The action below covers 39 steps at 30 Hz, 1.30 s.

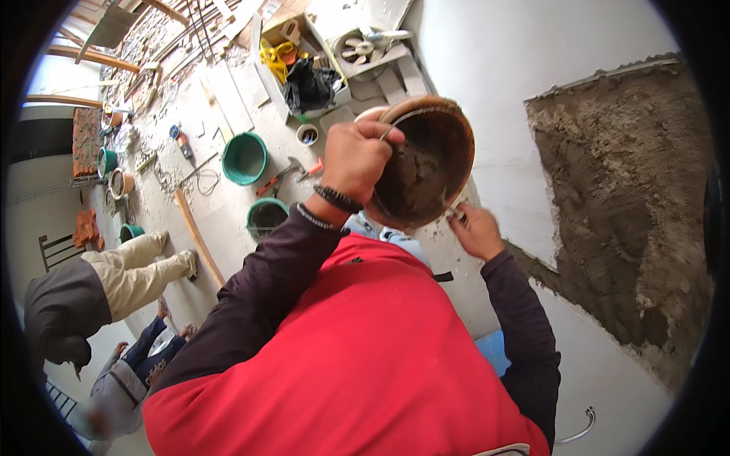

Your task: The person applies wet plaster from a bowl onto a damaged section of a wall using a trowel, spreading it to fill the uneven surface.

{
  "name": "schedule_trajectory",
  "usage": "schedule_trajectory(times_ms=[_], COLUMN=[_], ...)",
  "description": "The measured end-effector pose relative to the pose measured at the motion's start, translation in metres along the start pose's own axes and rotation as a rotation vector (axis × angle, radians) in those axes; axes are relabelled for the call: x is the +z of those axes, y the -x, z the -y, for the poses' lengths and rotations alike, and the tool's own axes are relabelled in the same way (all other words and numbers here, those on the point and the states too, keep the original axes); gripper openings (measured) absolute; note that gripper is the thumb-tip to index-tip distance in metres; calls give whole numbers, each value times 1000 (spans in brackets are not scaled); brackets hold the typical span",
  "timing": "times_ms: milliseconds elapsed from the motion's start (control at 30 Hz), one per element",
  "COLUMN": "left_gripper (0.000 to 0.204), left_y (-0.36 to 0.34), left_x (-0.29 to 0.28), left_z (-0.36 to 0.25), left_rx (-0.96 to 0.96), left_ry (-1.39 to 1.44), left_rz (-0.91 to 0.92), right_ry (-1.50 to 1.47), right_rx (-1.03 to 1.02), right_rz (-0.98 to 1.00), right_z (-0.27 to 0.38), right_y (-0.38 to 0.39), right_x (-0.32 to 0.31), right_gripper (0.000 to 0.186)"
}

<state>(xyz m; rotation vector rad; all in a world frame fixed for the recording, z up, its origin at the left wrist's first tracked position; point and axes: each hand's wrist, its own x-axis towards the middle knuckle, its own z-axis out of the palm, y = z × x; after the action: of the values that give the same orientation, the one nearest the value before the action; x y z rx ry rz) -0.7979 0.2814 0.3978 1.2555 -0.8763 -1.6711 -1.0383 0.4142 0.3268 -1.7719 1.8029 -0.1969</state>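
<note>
Bucket [456,144]: brown and round, held tilted in front of the person's body, its mouth turned toward the view; grey-brown mortar [417,171] coats its inside.
Left hand [353,161]: at the bucket's left side, fingers curled together around the thin wire handle [409,114], a dark bracelet [337,199] at the wrist.
Right hand [479,231]: at the lower right rim, fingers bent, thumb and forefinger pinching a small light-coloured piece [456,210], too little seen to name.
Clothing: red shirt [403,334] with dark sleeves.
Wall: rough brown plaster patch [616,205] at the right, bordered by smooth white surface.
Floor: two green buckets [245,157], a hammer [279,175] just beside them, a power tool [181,142], a long plank [198,237].
Upper middle: box [340,96] bearing a black bag [310,85] and yellow straps [278,59]; fan [357,51] beside it.
Co-workers: two people at the lower left, one in tan trousers [133,272].
</note>
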Motion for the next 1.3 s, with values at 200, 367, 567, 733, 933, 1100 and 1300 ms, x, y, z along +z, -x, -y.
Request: schedule_trajectory(times_ms=[200, 367, 567, 733, 933, 1100, 1300], left_gripper=[29, 29, 31, 29, 34, 36, 35], left_y=[-1, -1, -4, 4, 20, 42, 61], left_x=[5, 1, -23, -47, -67, -101, -106], left_z=[16, 28, 60, 83, 86, 101, 117], left_rx=[-20, -44, -114, -82, -111, -77, -66], left_ry=[-12, -14, 70, 16, -43, 26, 97], left_rz=[-8, -99, -276, -429, -579, -736, -886], right_ry=[4, 77, 20, -444, -498, -186, 17], right_rx=[157, 157, 35, 202, 744, 673, 367], right_rz=[-47, -99, -119, 354, 238, -218, -209], right_z=[3, -15, 0, -53, -164, -165, -232], right_y=[-4, 7, 31, 23, -42, 12, 23], right_x=[2, -16, -98, -162, -209, -267, -201], right_gripper=[25, 25, 20, 14, 11, 19, 27])
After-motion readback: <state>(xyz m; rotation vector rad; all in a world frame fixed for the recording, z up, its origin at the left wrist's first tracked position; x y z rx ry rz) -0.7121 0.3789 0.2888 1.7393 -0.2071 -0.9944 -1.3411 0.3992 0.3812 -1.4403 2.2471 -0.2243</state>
